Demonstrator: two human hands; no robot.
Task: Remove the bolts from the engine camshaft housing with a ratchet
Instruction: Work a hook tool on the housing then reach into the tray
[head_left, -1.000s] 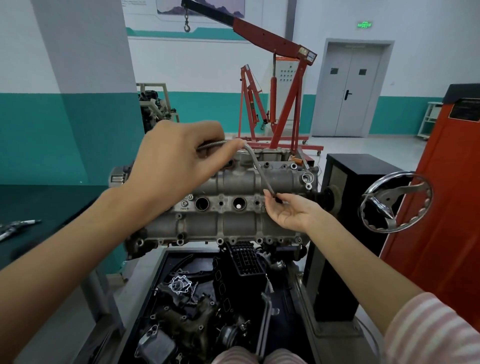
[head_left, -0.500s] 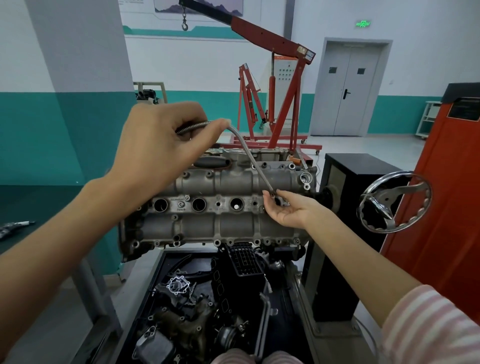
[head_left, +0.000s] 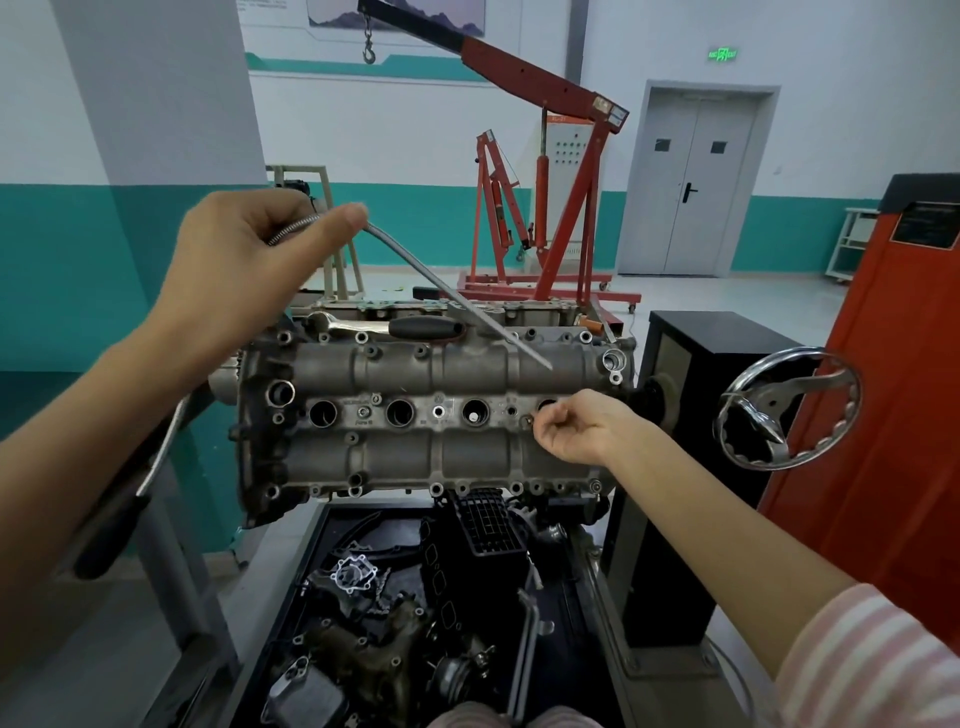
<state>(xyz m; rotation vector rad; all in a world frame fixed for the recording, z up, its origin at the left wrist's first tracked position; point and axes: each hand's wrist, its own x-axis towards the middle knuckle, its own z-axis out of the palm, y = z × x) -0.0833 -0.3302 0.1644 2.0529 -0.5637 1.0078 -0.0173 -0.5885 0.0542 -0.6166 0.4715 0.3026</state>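
Workshop behind the camshaft housing (head_left: 431, 415): my left hand (head_left: 244, 270) grips a flexible pickup tool (head_left: 457, 301), my right hand (head_left: 582, 426) at three o'clock pinches a bolt (head_left: 530, 419).

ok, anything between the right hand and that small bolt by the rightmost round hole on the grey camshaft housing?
Nothing visible. The right hand pinches the small bolt beside the rightmost round hole of the grey cast camshaft housing. The flexible metal pickup wand, held by the left hand, has its tip above, clear.
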